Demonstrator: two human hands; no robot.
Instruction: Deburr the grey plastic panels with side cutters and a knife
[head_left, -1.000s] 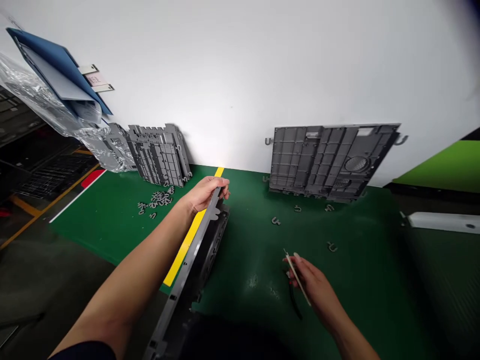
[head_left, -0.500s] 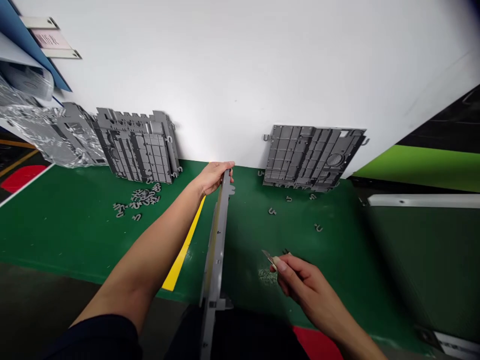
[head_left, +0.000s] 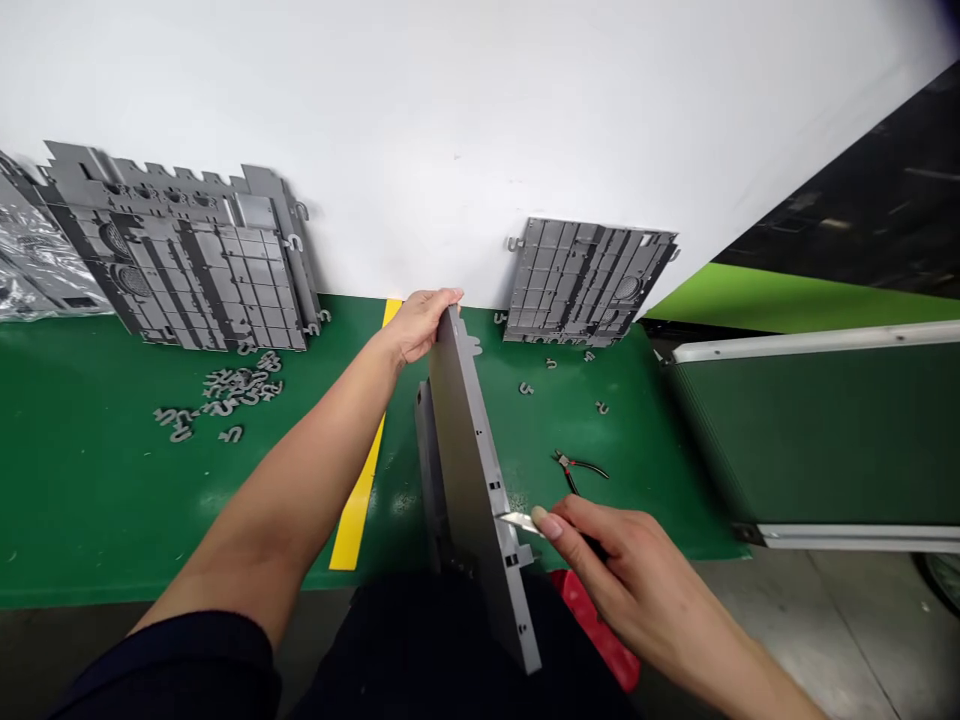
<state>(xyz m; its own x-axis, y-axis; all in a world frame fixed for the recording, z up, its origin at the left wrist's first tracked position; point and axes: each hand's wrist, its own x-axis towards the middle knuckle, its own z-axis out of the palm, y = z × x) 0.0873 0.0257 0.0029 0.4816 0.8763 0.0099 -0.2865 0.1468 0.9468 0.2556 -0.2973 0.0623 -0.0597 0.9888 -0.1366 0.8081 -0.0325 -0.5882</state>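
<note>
My left hand [head_left: 424, 322] grips the far top corner of a grey plastic panel [head_left: 472, 440], which stands on edge in front of my body. Small hook-shaped tabs stick out from its right edge. In my right hand [head_left: 615, 570] is a craft knife [head_left: 520, 521], held between thumb and fingers. Its blade tip meets the panel's narrow edge, between two dark slots; whether it presses in I cannot tell. Just beyond the right hand lies a pair of cutting pliers [head_left: 571, 466] with red and black handles, partly hidden by that hand.
Grey panels [head_left: 202, 270] lean on the white wall at left, beside plastic-wrapped ones [head_left: 45, 260]. Another panel [head_left: 585, 285] leans at right. Loose hook-shaped pieces [head_left: 240, 388] lie on the green table [head_left: 82, 480]. A conveyor [head_left: 817, 430] runs at right; a red stool [head_left: 600, 625] is below.
The knife has moved to the left onto the panel's edge. The panel has turned, showing more of its flat face. My view has shifted, and the pliers now show more fully.
</note>
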